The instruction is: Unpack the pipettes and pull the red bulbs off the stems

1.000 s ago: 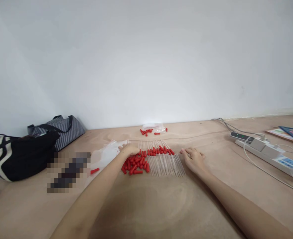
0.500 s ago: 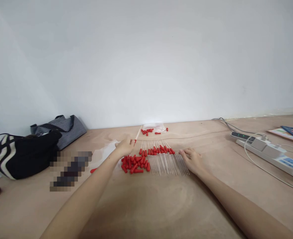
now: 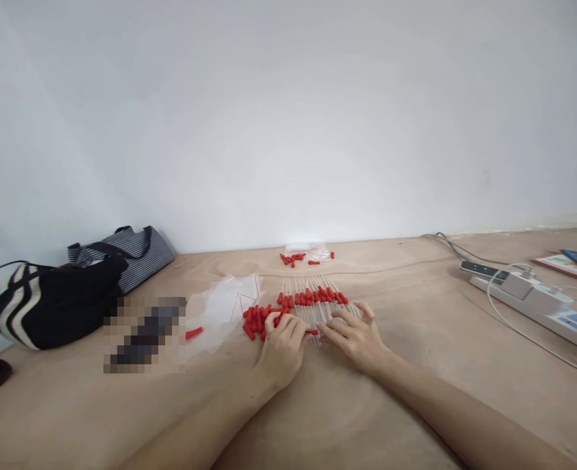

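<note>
My left hand (image 3: 283,343) is closed at the front of a pile of red rubber dropper bulbs (image 3: 253,318), pinching one red bulb (image 3: 312,332) between thumb and fingertips. Right beside it, my right hand (image 3: 354,336) bends over a row of loose clear glass tubes (image 3: 304,316), its fingertips closed on a tube close to that bulb; the fingers partly hide the grip. Behind the loose tubes lie several droppers (image 3: 312,297) side by side, red bulbs toward me and thin glass stems pointing away.
Clear plastic bags (image 3: 220,303) lie left of the pile, with a single red bulb (image 3: 194,333) on them. More red bulbs (image 3: 293,257) lie by another bag near the wall. A black bag (image 3: 77,300) stands left; a power strip (image 3: 538,303) with cables lies right.
My left hand has come back toward me from the left end of the dropper row and now holds a bulb. My right hand has shifted left over the tubes, next to it.
</note>
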`<state>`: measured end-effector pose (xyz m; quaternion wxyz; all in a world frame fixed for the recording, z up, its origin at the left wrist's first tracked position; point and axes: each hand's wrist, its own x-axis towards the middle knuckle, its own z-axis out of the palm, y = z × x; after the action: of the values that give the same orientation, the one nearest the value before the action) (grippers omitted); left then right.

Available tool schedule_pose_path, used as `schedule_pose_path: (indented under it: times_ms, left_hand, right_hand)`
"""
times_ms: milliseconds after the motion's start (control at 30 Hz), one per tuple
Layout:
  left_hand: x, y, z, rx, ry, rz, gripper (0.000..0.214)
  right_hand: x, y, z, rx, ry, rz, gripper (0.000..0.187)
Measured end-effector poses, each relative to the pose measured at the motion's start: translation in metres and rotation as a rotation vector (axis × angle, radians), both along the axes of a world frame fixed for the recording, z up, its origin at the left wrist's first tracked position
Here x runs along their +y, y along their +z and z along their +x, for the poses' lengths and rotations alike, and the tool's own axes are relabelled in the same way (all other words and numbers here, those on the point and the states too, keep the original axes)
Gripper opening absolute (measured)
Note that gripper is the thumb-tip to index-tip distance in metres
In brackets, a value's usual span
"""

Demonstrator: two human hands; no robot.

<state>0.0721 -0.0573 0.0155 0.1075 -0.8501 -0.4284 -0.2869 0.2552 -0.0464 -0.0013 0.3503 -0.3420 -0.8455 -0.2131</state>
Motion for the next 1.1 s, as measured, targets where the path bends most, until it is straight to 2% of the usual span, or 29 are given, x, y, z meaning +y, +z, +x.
schedule_pose_path:
  times_ms: [133, 300, 567, 867, 1000, 1100]
  left_hand:
    - [0.001, -0.005, -0.003, 0.029, 0.01, 0.053, 0.013]
    - [0.0, 0.001, -0.007, 0.074, -0.004, 0.079, 0.015]
    - [0.0, 0.007, -0.011, 0.081, -0.001, 0.102, 0.018]
    - [0.001, 0.009, -0.013, 0.021, 0.014, 0.082, 0.015]
    - [0.004, 0.013, -0.023, -0.044, 0.084, 0.049, 0.017]
    - [0.008, 0.015, -0.03, -0.111, 0.122, 0.002, 0.017]
  right_hand:
    - [0.0, -0.004, -0.002, -0.063, -0.032, -0.007, 0.023]
    - [-0.002, -0.003, -0.004, -0.151, 0.002, -0.033, 0.023]
    - [-0.002, 0.003, -0.004, -0.136, 0.045, -0.126, 0.033]
    - [-0.001, 0.002, -0.002, -0.155, 0.047, -0.129, 0.04]
    - [0.002, -0.002, 0.003, -0.057, -0.034, -0.228, 0.03]
    - [0.007, 0.002, 0.006, 0.097, -0.121, -0.365, 0.022]
